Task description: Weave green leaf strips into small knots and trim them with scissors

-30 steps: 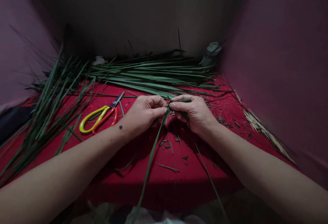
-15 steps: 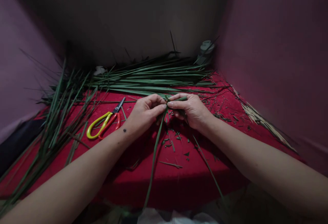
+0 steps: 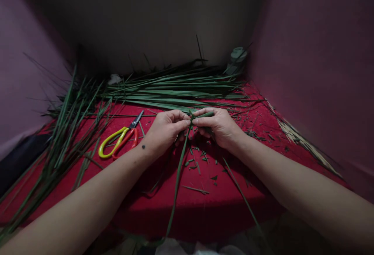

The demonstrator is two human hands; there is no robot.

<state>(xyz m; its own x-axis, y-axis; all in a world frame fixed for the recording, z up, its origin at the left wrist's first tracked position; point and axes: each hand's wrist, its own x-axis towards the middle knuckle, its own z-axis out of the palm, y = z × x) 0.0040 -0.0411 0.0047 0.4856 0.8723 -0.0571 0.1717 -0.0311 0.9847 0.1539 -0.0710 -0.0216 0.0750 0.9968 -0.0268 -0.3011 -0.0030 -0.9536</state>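
Between my two hands, over the middle of the red cloth, is a green leaf strip folded or knotted at its upper end. My left hand pinches that knotted part between thumb and forefinger. From the other side my right hand pinches it too, with a folded green end poking out over its forefinger. One long tail of the strip hangs down toward the front edge. A second thin strip trails below my right hand; where it begins is hidden. My curled lower fingers are partly in shadow.
Scissors with yellow and red handles lie left of my left hand. Long green leaves are heaped at the back and left. Small clippings litter the red cloth. A pale container stands back right, near thin pale sticks.
Both hands keep their pinch on the leaf strip, with only slight finger movement at the knot. The whole view has shifted slightly.
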